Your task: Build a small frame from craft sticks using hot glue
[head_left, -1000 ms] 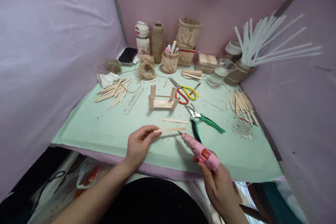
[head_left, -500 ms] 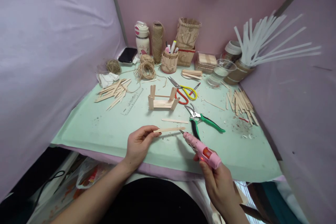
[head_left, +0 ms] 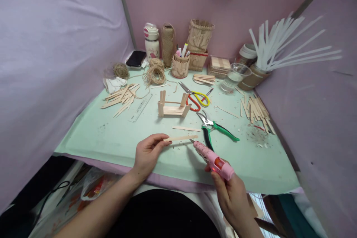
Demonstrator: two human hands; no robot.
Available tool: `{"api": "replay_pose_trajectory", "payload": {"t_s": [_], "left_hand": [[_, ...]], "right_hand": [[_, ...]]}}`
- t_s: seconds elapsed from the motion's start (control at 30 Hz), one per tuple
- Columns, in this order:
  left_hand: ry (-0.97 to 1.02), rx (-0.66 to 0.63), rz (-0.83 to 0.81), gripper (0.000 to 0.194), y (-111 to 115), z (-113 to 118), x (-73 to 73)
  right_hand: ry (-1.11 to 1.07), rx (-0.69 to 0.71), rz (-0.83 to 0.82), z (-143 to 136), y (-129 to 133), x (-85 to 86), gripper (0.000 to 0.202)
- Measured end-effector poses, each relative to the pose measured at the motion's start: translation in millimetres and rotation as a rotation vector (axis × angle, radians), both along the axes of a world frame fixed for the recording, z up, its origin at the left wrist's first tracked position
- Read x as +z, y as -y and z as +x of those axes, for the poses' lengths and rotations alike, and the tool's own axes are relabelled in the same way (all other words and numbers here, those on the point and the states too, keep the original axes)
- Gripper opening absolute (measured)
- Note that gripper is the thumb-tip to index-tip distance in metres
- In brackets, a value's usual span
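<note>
Between the thumb and fingers of my left hand (head_left: 150,151) is one end of a wooden craft stick (head_left: 182,138), its free end pointing right. My right hand (head_left: 230,191) is wrapped round a pink hot glue gun (head_left: 213,159). The gun's nozzle is close to the stick's edge, near the free end; whether they touch I cannot tell. Beyond the held stick, a second craft stick (head_left: 186,128) lies flat on the table. Behind that stands a small frame built of craft sticks (head_left: 173,109), with uprights at both ends.
Green-handled pruning shears (head_left: 208,122) lie just beyond the glue gun, with red-and-yellow scissors (head_left: 192,91) farther back. Loose sticks lie in piles at left (head_left: 121,98) and right (head_left: 258,113). A ruler (head_left: 141,108), twine (head_left: 154,74) and a water cup (head_left: 232,80) are around.
The glue gun's nozzle has shifted slightly left along the craft stick. My left hand and the stick have hardly moved.
</note>
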State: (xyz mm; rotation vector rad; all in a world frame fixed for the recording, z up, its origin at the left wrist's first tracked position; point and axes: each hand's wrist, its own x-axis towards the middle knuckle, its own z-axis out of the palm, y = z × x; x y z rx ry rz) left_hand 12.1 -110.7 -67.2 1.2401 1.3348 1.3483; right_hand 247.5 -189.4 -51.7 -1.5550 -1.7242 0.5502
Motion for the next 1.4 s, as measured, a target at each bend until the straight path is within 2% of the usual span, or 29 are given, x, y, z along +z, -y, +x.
{"api": "replay_pose_trajectory", "payload": {"t_s": [0.23, 0.63, 0.9, 1.13, 1.3, 1.4], "left_hand": [[-0.005, 0.011, -0.002, 0.008, -0.6, -0.2, -1.3], [-0.029, -0.001, -0.012, 0.008, -0.6, 0.2, 2.6], [-0.040, -0.006, -0.008, 0.007, -0.8, 0.7, 3.1], [-0.047, -0.015, -0.002, 0.006, -0.6, 0.0, 1.0], [-0.078, -0.018, 0.009, 0.007, -0.6, -0.8, -0.2], [-0.082, -0.017, 0.006, 0.008, -0.3, -0.5, -0.5]], "right_hand": [[0.006, -0.030, 0.031, 0.3, -0.7, 0.7, 0.030], [-0.012, -0.008, -0.034, 1.1, 0.3, -3.1, 0.030], [-0.021, -0.050, 0.013, -3.0, -2.8, 1.4, 0.036], [-0.037, 0.002, -0.044, -1.7, -0.6, -3.0, 0.032], [-0.032, -0.043, -0.015, -2.0, -3.0, -3.2, 0.036], [-0.037, -0.022, -0.032, -1.8, -2.7, -3.7, 0.035]]}}
